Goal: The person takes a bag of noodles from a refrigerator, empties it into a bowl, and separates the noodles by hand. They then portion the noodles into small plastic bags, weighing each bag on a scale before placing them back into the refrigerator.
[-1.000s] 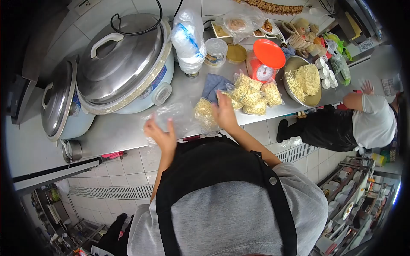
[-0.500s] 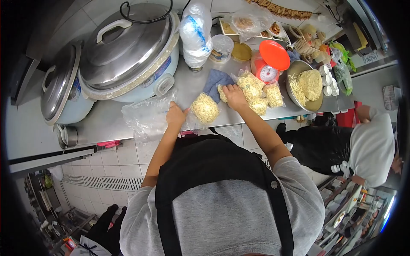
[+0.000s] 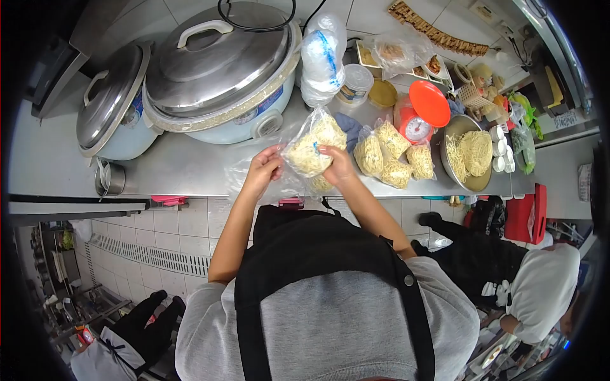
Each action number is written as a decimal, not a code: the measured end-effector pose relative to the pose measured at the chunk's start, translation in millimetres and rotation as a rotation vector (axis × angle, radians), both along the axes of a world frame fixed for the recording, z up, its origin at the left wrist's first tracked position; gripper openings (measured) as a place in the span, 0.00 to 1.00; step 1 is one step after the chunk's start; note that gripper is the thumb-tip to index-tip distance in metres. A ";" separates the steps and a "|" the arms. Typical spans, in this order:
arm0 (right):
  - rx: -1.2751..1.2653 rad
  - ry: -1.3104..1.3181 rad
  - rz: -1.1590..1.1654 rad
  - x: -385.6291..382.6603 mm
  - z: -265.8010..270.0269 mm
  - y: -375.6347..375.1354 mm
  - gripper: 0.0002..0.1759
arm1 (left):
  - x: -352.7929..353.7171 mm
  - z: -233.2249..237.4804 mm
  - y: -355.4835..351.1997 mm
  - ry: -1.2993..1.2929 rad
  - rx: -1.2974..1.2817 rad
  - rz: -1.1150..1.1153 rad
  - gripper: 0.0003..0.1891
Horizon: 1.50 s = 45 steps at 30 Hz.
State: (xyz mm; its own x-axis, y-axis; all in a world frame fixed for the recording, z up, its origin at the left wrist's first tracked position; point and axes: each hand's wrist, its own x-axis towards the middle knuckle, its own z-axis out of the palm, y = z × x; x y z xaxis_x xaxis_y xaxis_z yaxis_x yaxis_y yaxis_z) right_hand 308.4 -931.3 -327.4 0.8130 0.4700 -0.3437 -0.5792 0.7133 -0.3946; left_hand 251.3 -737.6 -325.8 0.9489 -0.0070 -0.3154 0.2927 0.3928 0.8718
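A clear plastic bag of noodles [image 3: 312, 141] is held up over the counter's front edge. My right hand [image 3: 338, 166] grips its right side, thumb on the front. My left hand [image 3: 265, 166] pinches the clear plastic at the bag's left side. Under the bag, part of another noodle bundle [image 3: 319, 184] shows. Loose clear plastic bags [image 3: 244, 171] lie on the counter beneath my left hand. To the right sit several bagged noodle portions [image 3: 395, 173]. Behind the held bag is a blue-grey cloth [image 3: 348, 127], partly covered.
Two large lidded cookers [image 3: 219, 70] stand at the back left. A red scale [image 3: 418, 124], a metal bowl of noodles [image 3: 469, 152], white cups [image 3: 499, 147] and a wrapped stack [image 3: 323, 60] are on the counter [image 3: 184, 171]. Other people [image 3: 540, 286] are at the lower right and lower left.
My right hand has come left from the bagged portions and now holds a noodle bag up. My left hand has closed on plastic beside it. The head view has shifted.
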 end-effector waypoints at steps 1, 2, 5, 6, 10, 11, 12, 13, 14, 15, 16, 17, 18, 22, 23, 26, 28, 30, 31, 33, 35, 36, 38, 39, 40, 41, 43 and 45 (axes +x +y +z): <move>0.001 -0.004 0.005 -2.3 -3.3 11.5 0.37 | 2.2 12.1 -1.8 -0.004 0.001 0.005 0.16; -0.149 -0.228 -0.154 -4.9 -11.1 22.7 0.35 | 5.9 20.4 -2.3 -0.022 -0.007 0.022 0.16; -0.557 -0.613 -0.338 -10.6 -33.8 31.6 0.31 | 15.3 37.8 1.7 -0.069 -0.031 0.029 0.13; -0.686 -0.772 -0.341 -14.4 -35.5 31.8 0.33 | 17.0 45.4 -0.3 -0.086 0.069 -0.025 0.12; -0.943 -1.182 -0.119 -33.0 -39.7 37.9 0.30 | 22.2 47.7 -37.2 -0.469 0.333 -0.279 0.08; -0.998 -1.261 -0.031 -34.4 -40.3 39.1 0.30 | 17.0 49.8 -52.1 -0.458 0.324 -0.436 0.07; -1.044 -1.313 0.048 -32.9 -41.8 41.6 0.29 | 9.2 56.4 -68.9 -0.447 0.313 -0.594 0.08; -1.099 -1.366 0.130 -29.5 -43.7 50.8 0.29 | 0.7 57.7 -86.9 -0.515 0.301 -0.683 0.08; -1.160 -1.411 0.217 -24.7 -46.9 60.5 0.28 | -7.7 58.9 -102.6 -0.583 0.288 -0.774 0.08; -1.217 -1.459 0.284 -18.6 -49.0 68.6 0.28 | -14.0 60.7 -112.2 -0.474 0.304 -0.945 0.07; -1.283 -1.515 0.349 -10.0 -54.9 79.3 0.28 | -14.7 74.5 -110.9 -0.559 0.471 -0.988 0.07; -1.312 -1.553 0.386 -6.0 -60.5 82.8 0.28 | -15.9 89.6 -108.5 -0.645 0.636 -1.027 0.07; -1.335 -1.614 0.397 -2.7 -64.8 85.6 0.28 | -16.5 94.7 -100.6 -0.650 0.630 -1.041 0.07; -0.067 -0.683 0.075 -23.2 -69.3 54.6 0.29 | -8.8 94.6 -38.0 -0.805 0.938 -0.163 0.21; -0.070 -0.681 0.065 -12.5 -60.2 53.9 0.29 | -3.0 73.7 -19.0 -0.564 1.176 0.003 0.22; -1.277 -1.287 0.378 5.5 -62.7 59.2 0.31 | 15.0 -35.2 20.0 0.111 1.410 0.291 0.20; -1.262 -1.417 0.231 7.7 -70.0 58.6 0.31 | 13.4 -58.0 34.2 0.147 1.115 0.190 0.19; -1.244 -1.546 0.082 12.3 -70.4 56.2 0.30 | 7.0 -79.9 44.1 0.181 0.817 0.091 0.19; -1.374 -1.266 0.123 16.7 -68.5 54.1 0.30 | 0.4 -91.5 47.1 0.104 0.826 0.230 0.19; -1.484 -0.982 0.159 37.0 -78.2 52.6 0.30 | -6.1 -110.0 49.3 0.023 0.827 0.373 0.19; -1.562 -1.185 0.535 57.9 -135.5 57.4 0.31 | -13.6 -122.6 50.0 -0.024 1.014 0.353 0.19; -1.566 -1.177 0.536 56.2 -155.8 62.7 0.31 | -13.4 -134.5 50.1 -0.090 1.040 0.433 0.20; -1.861 -1.249 0.268 59.1 -181.5 71.5 0.30 | -12.5 -124.9 53.5 -0.024 1.097 0.392 0.19; -1.867 -1.243 0.263 55.8 -171.5 69.4 0.30 | -12.4 -121.4 56.8 0.046 1.159 0.355 0.19; -1.885 -1.260 0.226 46.8 -147.1 68.0 0.30 | -11.7 -124.9 61.4 0.043 1.159 0.350 0.19; -1.901 -1.278 0.191 35.0 -111.8 66.9 0.30 | -11.9 -132.5 67.1 0.019 1.105 0.335 0.19; -1.520 -1.162 0.497 5.3 12.7 33.9 0.16 | -15.1 -135.9 71.4 -0.002 1.052 0.325 0.18; -1.362 -1.301 0.927 10.4 82.2 -7.5 0.17 | -19.0 -129.0 69.3 0.040 0.935 0.313 0.17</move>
State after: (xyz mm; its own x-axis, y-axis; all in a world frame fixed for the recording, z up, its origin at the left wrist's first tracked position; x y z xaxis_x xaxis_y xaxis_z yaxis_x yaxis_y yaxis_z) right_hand 318.8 -938.8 -245.2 0.5421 0.7852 -0.2994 0.4658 -0.5773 -0.6707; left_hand 232.3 -668.3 -454.7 0.8539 0.5110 -0.0981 0.3293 -0.3849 0.8622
